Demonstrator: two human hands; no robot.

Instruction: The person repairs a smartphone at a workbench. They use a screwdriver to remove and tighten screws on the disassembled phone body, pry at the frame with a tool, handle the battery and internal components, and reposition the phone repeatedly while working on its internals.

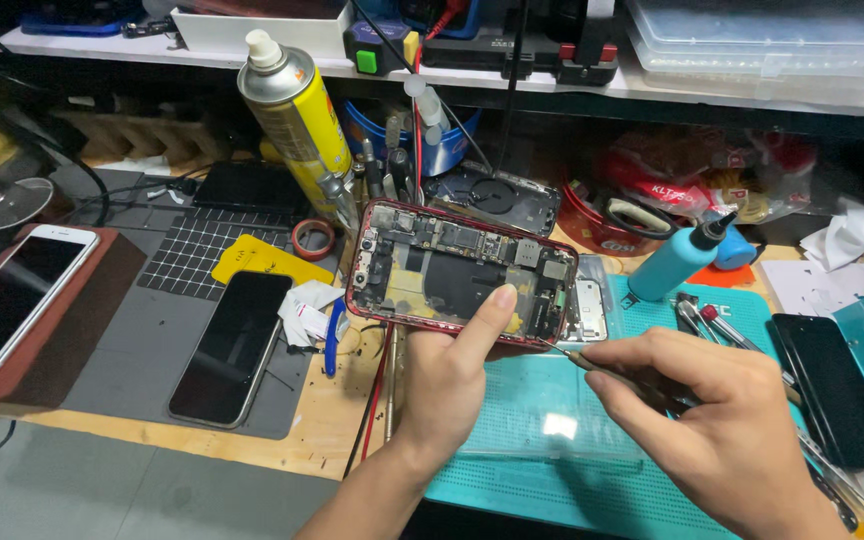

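My left hand [449,385] holds up an opened red phone body [460,273], circuit boards facing me, thumb pressed on its lower edge. My right hand [720,420] grips a thin metal tool [592,364], like tweezers, whose tip touches the phone's lower right corner. Both hands hover above a teal work mat [542,420].
A black phone [231,345] lies on a grey grid mat [132,330], and a white phone [14,296] rests on a brown pad at left. A yellow spray can [297,112], blue squeeze bottle [680,260], tape roll [313,238] and another dark phone [834,385] stand around.
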